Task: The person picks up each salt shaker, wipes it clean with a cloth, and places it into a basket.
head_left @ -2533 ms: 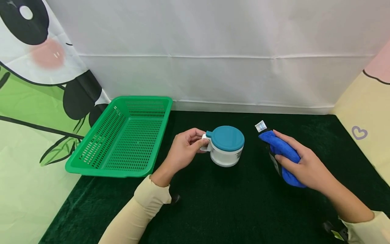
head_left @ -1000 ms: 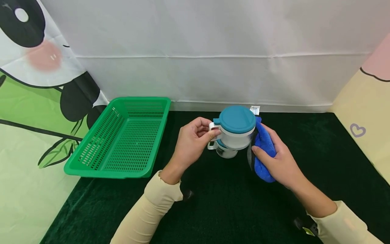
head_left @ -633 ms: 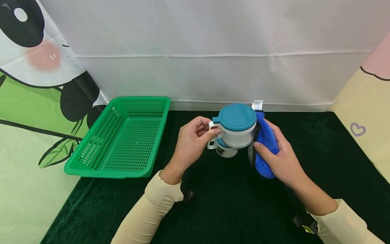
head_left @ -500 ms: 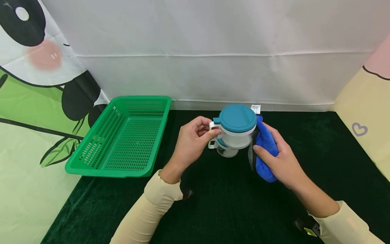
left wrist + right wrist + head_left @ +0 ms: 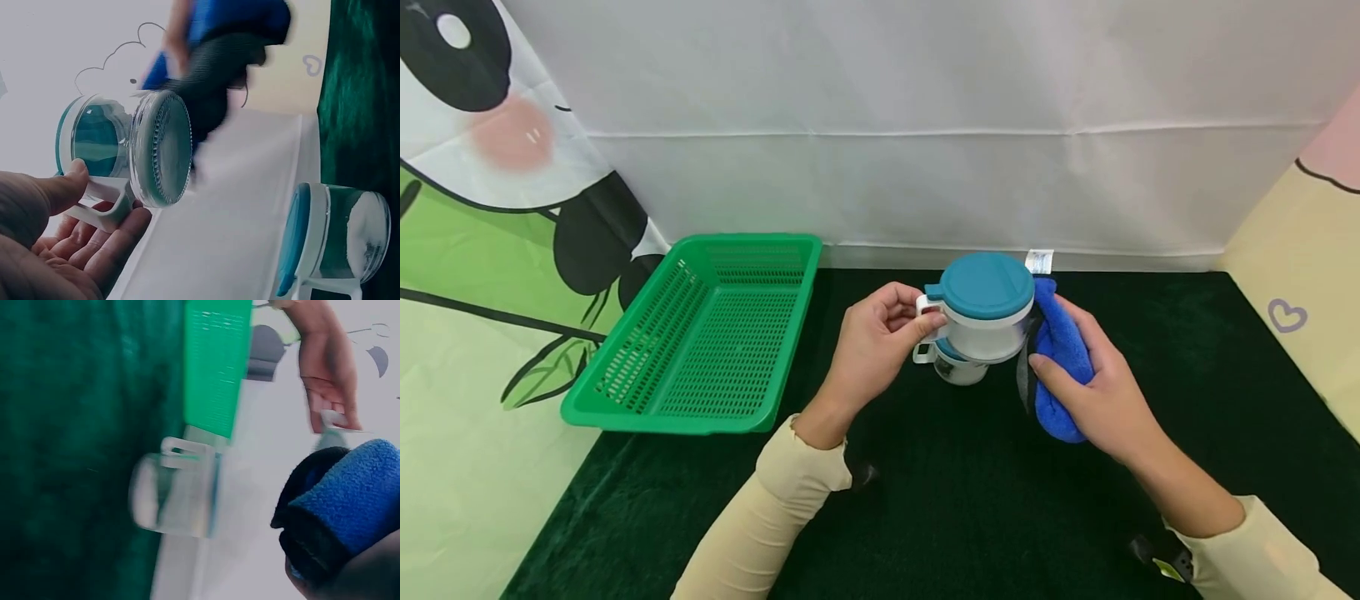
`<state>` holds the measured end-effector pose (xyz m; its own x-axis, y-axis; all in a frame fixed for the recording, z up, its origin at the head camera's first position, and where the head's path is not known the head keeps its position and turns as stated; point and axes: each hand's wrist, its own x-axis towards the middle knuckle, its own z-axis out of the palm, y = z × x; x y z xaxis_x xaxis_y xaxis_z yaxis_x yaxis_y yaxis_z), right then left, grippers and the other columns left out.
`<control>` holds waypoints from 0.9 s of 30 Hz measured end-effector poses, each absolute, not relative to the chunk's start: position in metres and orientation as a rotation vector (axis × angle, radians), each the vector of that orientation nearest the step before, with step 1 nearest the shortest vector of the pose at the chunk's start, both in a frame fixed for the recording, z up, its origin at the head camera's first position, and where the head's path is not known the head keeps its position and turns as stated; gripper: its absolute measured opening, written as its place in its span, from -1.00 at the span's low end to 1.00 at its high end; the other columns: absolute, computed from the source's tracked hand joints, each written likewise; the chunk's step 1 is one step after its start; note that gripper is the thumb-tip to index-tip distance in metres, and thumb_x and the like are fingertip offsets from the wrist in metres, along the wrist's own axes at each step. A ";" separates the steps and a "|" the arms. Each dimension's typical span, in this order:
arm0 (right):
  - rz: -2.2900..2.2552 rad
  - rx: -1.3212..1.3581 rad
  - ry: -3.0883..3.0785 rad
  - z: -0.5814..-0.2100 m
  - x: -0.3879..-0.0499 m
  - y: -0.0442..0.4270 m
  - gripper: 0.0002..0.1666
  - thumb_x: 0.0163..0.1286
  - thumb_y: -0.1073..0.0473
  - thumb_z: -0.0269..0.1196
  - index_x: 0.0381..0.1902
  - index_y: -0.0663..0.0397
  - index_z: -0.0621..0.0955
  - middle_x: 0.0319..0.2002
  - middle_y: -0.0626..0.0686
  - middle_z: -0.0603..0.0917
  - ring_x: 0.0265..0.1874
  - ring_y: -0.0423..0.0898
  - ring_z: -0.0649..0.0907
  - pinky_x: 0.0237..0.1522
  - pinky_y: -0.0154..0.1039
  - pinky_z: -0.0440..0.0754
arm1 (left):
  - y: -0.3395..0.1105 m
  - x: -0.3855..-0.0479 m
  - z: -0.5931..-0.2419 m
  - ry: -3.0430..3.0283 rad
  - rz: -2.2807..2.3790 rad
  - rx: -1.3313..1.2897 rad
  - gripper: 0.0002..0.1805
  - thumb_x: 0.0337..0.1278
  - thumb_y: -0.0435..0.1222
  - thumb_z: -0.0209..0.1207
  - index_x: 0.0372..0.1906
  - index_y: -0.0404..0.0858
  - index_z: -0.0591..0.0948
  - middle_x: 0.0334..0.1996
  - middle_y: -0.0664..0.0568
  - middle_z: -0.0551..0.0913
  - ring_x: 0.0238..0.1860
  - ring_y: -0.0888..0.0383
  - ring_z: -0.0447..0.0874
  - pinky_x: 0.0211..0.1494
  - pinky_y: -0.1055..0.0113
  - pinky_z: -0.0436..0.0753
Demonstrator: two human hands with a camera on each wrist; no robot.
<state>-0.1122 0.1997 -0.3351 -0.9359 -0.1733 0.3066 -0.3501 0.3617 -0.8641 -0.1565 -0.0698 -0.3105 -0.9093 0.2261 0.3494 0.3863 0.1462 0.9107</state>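
Observation:
My left hand (image 5: 876,350) pinches the white handle of a clear seasoning jar (image 5: 987,337) with a blue lid, holding it above the table. My right hand (image 5: 1101,400) grips a folded blue cloth (image 5: 1063,371) with a dark grey side and a white tag (image 5: 1039,261). The cloth is at the jar's right side; its grey side faces the jar, and I cannot tell whether they touch. A second seasoning jar (image 5: 961,372) of the same kind stands on the table, partly hidden beneath the held one. White grains show inside this second jar (image 5: 362,234) in the left wrist view.
A green plastic basket (image 5: 722,358) with perforated sides sits left of my left hand. Dark green cloth (image 5: 970,500) covers the table. A white sheet (image 5: 925,192) hangs along the back edge, with printed cartoon sheets at both sides.
The held jar has risen and moved slightly right, revealing the second jar. My right hand has brought the cloth left to the held jar's side, then shifted it slightly up and down there.

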 end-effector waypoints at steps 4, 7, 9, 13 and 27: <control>1.595 0.469 -2.363 -0.324 -0.112 0.198 -0.19 0.56 0.28 0.18 0.62 -0.27 0.18 0.41 0.07 0.38 0.23 0.03 0.47 0.13 -0.26 0.51 | -0.067 -0.156 -0.314 -2.297 -1.884 -0.615 -0.79 0.32 -0.34 0.36 -0.07 -0.35 0.63 -0.20 -0.06 0.78 -0.20 0.12 0.80 0.02 0.29 0.74; 1.647 0.468 -2.369 -0.329 -0.113 0.198 -0.20 0.57 0.27 0.17 0.63 -0.24 0.16 0.43 0.09 0.36 0.26 0.08 0.45 0.18 -0.14 0.52 | -0.067 -0.156 -0.313 -2.283 -1.892 -0.614 -0.79 0.31 -0.33 0.37 -0.07 -0.35 0.64 -0.19 -0.07 0.78 -0.19 0.11 0.80 0.01 0.27 0.74; 1.682 0.467 -2.408 -0.335 -0.112 0.197 -0.19 0.58 0.25 0.16 0.64 -0.21 0.12 0.45 0.12 0.33 0.30 0.14 0.43 0.22 0.08 0.51 | -0.068 -0.156 -0.312 -2.274 -1.891 -0.604 -0.78 0.31 -0.33 0.37 -0.07 -0.35 0.64 -0.20 -0.07 0.78 -0.20 0.10 0.80 0.00 0.27 0.74; 1.640 0.461 -2.421 -0.339 -0.109 0.196 -0.16 0.57 0.26 0.18 0.65 -0.21 0.11 0.45 0.16 0.32 0.30 0.20 0.43 0.19 0.27 0.48 | -0.068 -0.157 -0.312 -2.291 -1.894 -0.577 -0.78 0.32 -0.31 0.37 -0.06 -0.34 0.64 -0.20 -0.06 0.77 -0.20 0.11 0.80 0.00 0.28 0.74; 1.453 0.420 -2.376 -0.356 -0.096 0.177 -0.03 0.44 0.35 0.31 0.62 -0.10 0.08 0.40 0.32 0.33 0.27 0.37 0.47 0.09 0.54 0.47 | -0.062 -0.162 -0.307 -2.214 -1.885 -0.456 -0.76 0.30 -0.27 0.39 -0.10 -0.35 0.65 -0.21 -0.06 0.77 -0.18 0.12 0.81 -0.04 0.27 0.75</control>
<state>-0.0962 0.1767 -0.3559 -0.9044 -0.0804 0.4191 -0.4097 0.4387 -0.7998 -0.1616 -0.0621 -0.3070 -0.9330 0.1048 0.3444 0.3567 0.1401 0.9237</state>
